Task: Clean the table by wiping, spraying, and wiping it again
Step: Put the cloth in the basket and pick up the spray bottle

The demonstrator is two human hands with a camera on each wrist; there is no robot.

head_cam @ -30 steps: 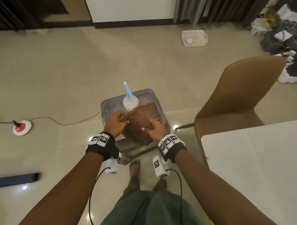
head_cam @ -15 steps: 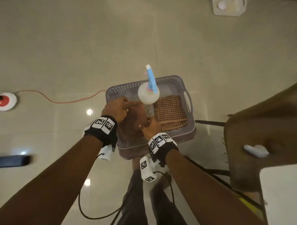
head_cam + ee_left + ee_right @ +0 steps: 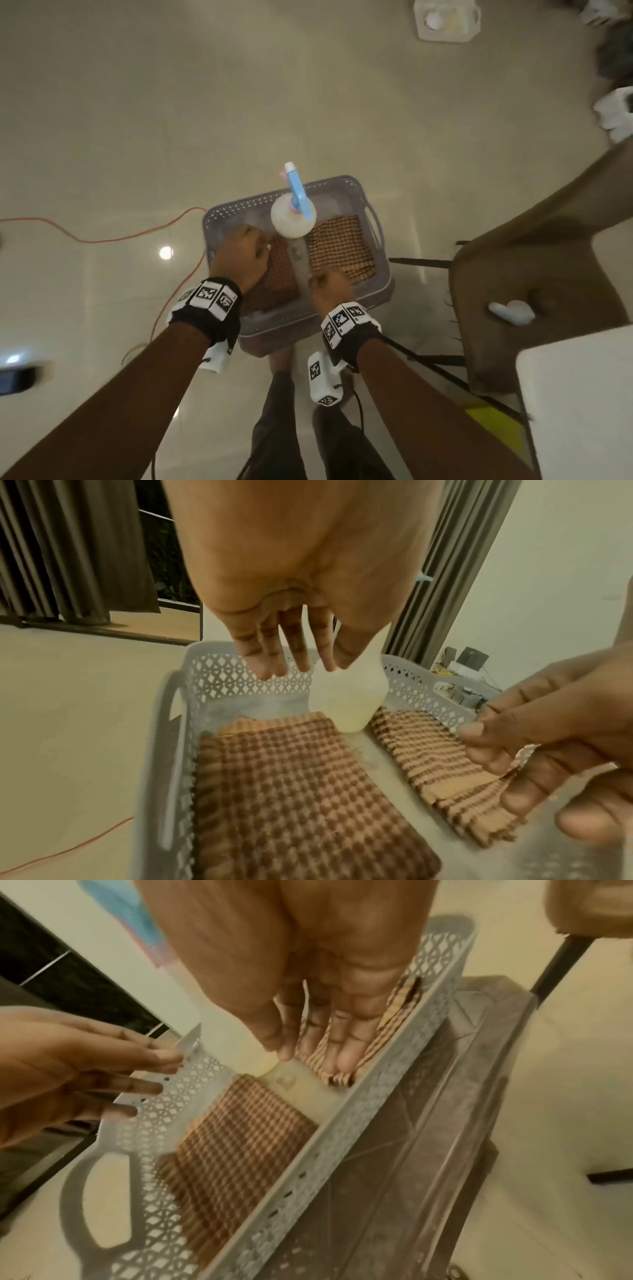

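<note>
A grey perforated basket [image 3: 239, 205] [image 3: 219, 674] [image 3: 342, 1110] holds two brown checked cloths side by side. The left cloth [image 3: 281, 274] [image 3: 291, 791] [image 3: 232, 1137] lies flat. The right cloth [image 3: 339, 243] [image 3: 428, 750] [image 3: 394, 1007] lies folded. A white spray bottle [image 3: 291, 219] [image 3: 346, 696] with a blue trigger stands at the back between them. My left hand [image 3: 239, 253] [image 3: 294, 664] [image 3: 103, 1074] hangs over the left cloth with straight fingers and holds nothing. My right hand [image 3: 329, 284] [image 3: 318, 1047] [image 3: 531, 750] has relaxed fingers over the right cloth's near edge.
The basket sits on a dark plastic stool [image 3: 445, 1123]. A brown chair [image 3: 548, 240] with a small white object [image 3: 510, 311] on its seat stands to the right, beside the white table's corner [image 3: 582, 394]. A red cable [image 3: 137, 236] crosses the floor on the left.
A second ago both hands held a brown cloth over the basket. It now lies flat in the basket's left half and both hands have let go. The head view has tilted downward.
</note>
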